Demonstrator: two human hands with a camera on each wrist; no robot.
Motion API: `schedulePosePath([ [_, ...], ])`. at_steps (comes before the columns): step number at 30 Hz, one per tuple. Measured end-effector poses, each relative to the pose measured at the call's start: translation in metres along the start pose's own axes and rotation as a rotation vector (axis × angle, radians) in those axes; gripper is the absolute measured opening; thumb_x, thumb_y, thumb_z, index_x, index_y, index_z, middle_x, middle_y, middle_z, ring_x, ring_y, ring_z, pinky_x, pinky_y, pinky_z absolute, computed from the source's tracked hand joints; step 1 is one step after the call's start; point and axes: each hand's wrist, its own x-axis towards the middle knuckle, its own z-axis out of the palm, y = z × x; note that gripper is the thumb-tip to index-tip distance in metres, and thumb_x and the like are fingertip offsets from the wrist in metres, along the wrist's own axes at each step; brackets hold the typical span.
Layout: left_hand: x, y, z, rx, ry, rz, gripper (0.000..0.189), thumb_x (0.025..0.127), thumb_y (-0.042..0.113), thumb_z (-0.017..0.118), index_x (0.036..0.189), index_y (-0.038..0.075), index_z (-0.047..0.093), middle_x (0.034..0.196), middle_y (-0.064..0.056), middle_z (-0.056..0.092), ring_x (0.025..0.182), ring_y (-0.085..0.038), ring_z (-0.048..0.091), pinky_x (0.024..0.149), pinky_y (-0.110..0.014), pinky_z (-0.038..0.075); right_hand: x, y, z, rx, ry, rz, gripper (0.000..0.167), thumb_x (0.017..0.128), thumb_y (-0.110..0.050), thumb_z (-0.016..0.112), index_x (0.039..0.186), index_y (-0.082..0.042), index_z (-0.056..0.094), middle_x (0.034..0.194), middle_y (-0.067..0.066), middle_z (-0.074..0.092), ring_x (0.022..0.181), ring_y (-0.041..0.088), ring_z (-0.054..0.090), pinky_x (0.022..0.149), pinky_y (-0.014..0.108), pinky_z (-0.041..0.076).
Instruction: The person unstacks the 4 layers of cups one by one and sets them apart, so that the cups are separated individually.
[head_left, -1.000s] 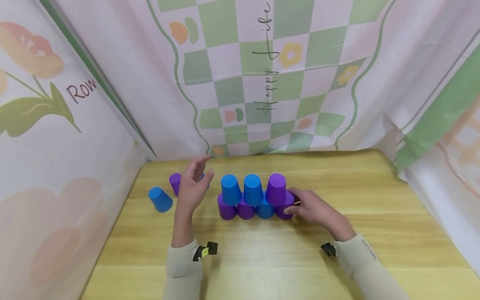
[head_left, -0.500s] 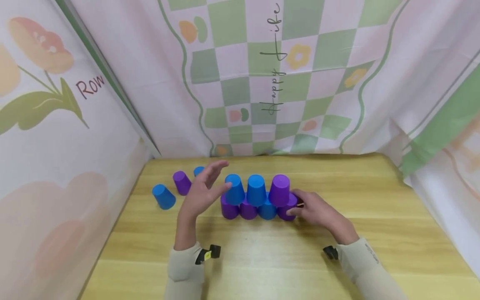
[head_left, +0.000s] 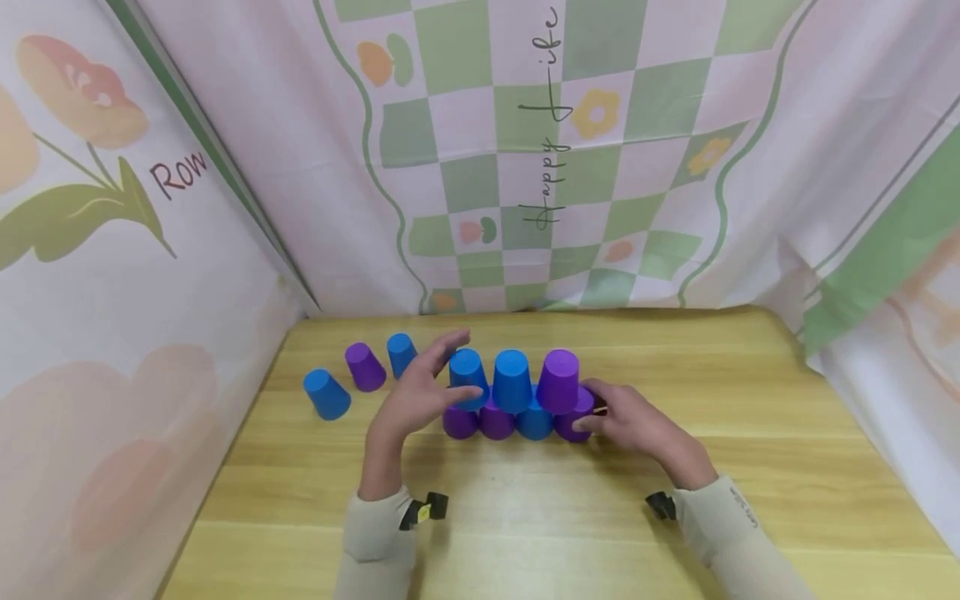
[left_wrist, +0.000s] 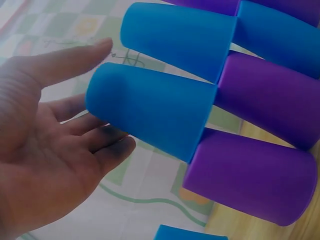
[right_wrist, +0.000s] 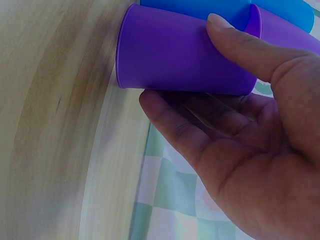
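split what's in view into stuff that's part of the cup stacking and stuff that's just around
Part of it:
bottom row of four cups
top row of three cups
three loose cups, probably
left hand
right hand, gripping the end purple cup

Just around:
checkered curtain
wooden table, only as support

Ten tapered cups stood there, five blue and five purple: four below, three on top of those, and three standing apart. One left hand, one right hand, two beige sleeves and one wood-grain table were visible.
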Motion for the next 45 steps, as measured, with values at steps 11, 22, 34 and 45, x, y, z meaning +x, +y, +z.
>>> schedulePosePath([
  [11, 0.0011, 0.001, 0.0056, 0.053, 0.015, -0.086, 0.068, 0.094, 0.011, 0.079, 0.155, 0.022, 0.051, 0.159, -0.009, 0.052, 0.152, -0.04, 0.042, 0.12, -0.059, 0.04, -0.0008, -0.0013, 0.0004, 0.002, 0.008, -0.003, 0.038, 0.097, -0.019, 0.077, 0.127, -0.002, 0.063, 0.116, 0.014, 0.075, 0.107, 0.03, 0.072, 0.09, 0.047, 0.063],
  [22, 0.002, -0.0022, 0.0063, 0.053, 0.016, -0.082, 0.063, 0.095, 0.01, 0.078, 0.152, 0.02, 0.053, 0.156, -0.012, 0.054, 0.149, -0.043, 0.045, 0.117, -0.061, 0.043, -0.0012, -0.0014, 0.0002, 0.006, 0.0, 0.008, 0.037, 0.098, -0.018, 0.076, 0.128, -0.001, 0.062, 0.117, 0.013, 0.074, 0.107, 0.029, 0.071, 0.09, 0.046, 0.063],
  [34, 0.0019, -0.0014, 0.0069, 0.061, 0.029, -0.094, 0.06, 0.095, 0.01, 0.078, 0.149, 0.022, 0.056, 0.152, -0.014, 0.057, 0.145, -0.044, 0.05, 0.115, -0.063, 0.045, -0.0022, -0.0019, -0.0002, 0.012, -0.002, 0.02, 0.037, 0.098, -0.02, 0.076, 0.128, -0.003, 0.062, 0.118, 0.013, 0.074, 0.109, 0.029, 0.071, 0.091, 0.046, 0.062],
  [45, 0.0014, -0.0002, 0.0068, 0.062, 0.03, -0.1, 0.06, 0.095, 0.01, 0.077, 0.15, 0.021, 0.055, 0.151, -0.014, 0.058, 0.144, -0.044, 0.051, 0.114, -0.063, 0.046, -0.002, -0.0021, -0.0003, 0.014, -0.001, 0.02, 0.037, 0.098, -0.02, 0.076, 0.128, -0.002, 0.062, 0.119, 0.013, 0.074, 0.11, 0.029, 0.071, 0.091, 0.047, 0.062],
])
